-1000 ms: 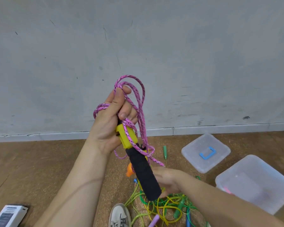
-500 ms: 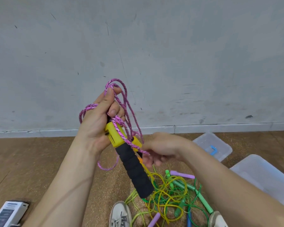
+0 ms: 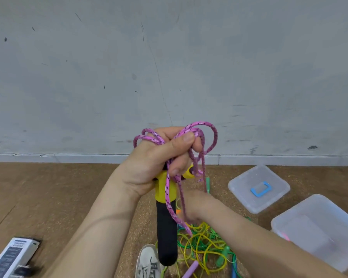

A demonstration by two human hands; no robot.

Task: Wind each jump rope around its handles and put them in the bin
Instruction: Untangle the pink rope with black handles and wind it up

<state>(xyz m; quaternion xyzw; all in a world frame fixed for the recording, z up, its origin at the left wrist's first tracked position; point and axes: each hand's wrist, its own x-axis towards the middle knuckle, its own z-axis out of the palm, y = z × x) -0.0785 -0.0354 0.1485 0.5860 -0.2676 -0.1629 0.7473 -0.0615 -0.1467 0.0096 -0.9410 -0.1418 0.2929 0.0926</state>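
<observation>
my left hand (image 3: 159, 161) clamps pink rope (image 3: 166, 187) loops against handles (image 3: 166, 233); right hand (image 3: 197, 205) blurred, grip unclear. mid-winding; next wrap needs tension.

Two hands show: one left hand (image 3: 155, 163) and one right hand (image 3: 197, 207). There is one pink jump rope (image 3: 207, 127), and one black foam grip (image 3: 166, 233) is visible. On the floor are one clear bin (image 3: 317, 231), one clear lid (image 3: 257, 189), one white sneaker (image 3: 148, 261) and one white box (image 3: 12, 257). The ropes in the yellow-and-green tangle (image 3: 201, 243) cannot be counted. Its loose handles number one purple handle (image 3: 190, 269), one blue handle (image 3: 233, 269) and one green handle (image 3: 222, 255), with a second green handle (image 3: 207, 183) apart.
</observation>
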